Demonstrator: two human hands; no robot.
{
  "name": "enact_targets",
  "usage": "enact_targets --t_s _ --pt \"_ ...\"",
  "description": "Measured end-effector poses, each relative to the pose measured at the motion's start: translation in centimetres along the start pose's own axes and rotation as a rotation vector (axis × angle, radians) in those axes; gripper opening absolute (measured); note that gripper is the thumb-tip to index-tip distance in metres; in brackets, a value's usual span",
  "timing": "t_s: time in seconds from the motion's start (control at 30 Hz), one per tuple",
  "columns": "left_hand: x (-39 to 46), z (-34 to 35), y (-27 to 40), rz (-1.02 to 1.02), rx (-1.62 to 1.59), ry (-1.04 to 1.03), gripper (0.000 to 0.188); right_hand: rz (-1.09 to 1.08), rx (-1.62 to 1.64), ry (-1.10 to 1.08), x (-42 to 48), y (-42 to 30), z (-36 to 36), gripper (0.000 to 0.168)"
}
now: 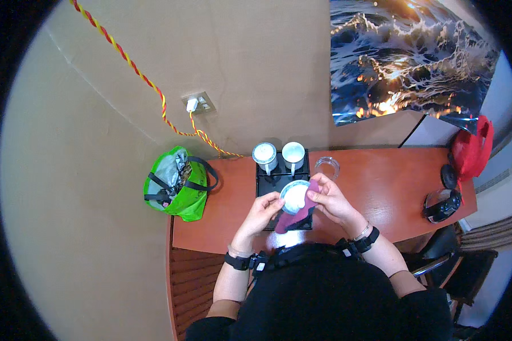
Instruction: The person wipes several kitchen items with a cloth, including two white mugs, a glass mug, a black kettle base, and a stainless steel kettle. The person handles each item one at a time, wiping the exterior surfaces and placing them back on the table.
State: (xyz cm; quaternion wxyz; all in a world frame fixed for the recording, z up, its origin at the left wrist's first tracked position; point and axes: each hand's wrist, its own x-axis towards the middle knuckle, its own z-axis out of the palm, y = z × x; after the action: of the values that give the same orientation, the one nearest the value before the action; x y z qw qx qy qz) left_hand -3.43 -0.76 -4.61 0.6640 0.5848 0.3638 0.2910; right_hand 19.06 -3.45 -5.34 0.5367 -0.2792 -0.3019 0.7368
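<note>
My left hand [262, 212] pinches the left edge of a small round ceramic lid or saucer [294, 197], white with a blue-patterned rim. At its opposite edge, my right hand [332, 199] presses a purple cloth [289, 220] against it, and the cloth hangs down across the lower side. Both hands are above a black tray [264, 186]. At the tray's back stand two white mugs with handles towards me. The left mug [264, 154] looks covered by a blue-rimmed lid; the right mug [293, 154] appears uncovered.
A clear glass ashtray [327, 167] sits right of the tray on the reddish wooden table [375, 183]. A green bag [192, 204] stands at the left end. A glass kettle [441, 206] and a red bag [473, 149] are at the right. A twisted cord [130, 63] runs along the wall.
</note>
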Motion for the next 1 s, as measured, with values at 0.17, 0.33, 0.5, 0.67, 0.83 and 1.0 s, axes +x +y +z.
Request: enact_targets --t_s 0.17,0.33,0.5,0.67,0.83,1.0 --pt "-0.1 1.5 -0.4 0.087 -0.136 0.064 0.017 -0.046 0.151 0.011 0.2 0.3 -0.8 0.026" --pt "0.3 2.1 -0.9 0.076 -0.219 0.086 0.014 -0.040 0.141 0.047 0.1 -0.1 -0.2 0.025" --pt "0.5 2.4 -1.2 0.073 -0.240 0.099 0.013 -0.072 0.086 0.023 0.0 0.0 -0.6 0.025" --pt "0.4 2.6 -0.9 0.076 -0.235 0.108 0.012 -0.051 0.108 0.047 -0.2 -0.2 -0.2 0.025" --pt "0.4 2.5 -0.9 0.078 -0.218 0.131 0.013 -0.034 0.136 0.051 0.0 0.2 -0.7 0.023" --pt "0.4 2.5 -0.9 0.077 -0.177 0.138 0.013 -0.037 0.128 0.049 0.2 0.5 -1.0 0.022"
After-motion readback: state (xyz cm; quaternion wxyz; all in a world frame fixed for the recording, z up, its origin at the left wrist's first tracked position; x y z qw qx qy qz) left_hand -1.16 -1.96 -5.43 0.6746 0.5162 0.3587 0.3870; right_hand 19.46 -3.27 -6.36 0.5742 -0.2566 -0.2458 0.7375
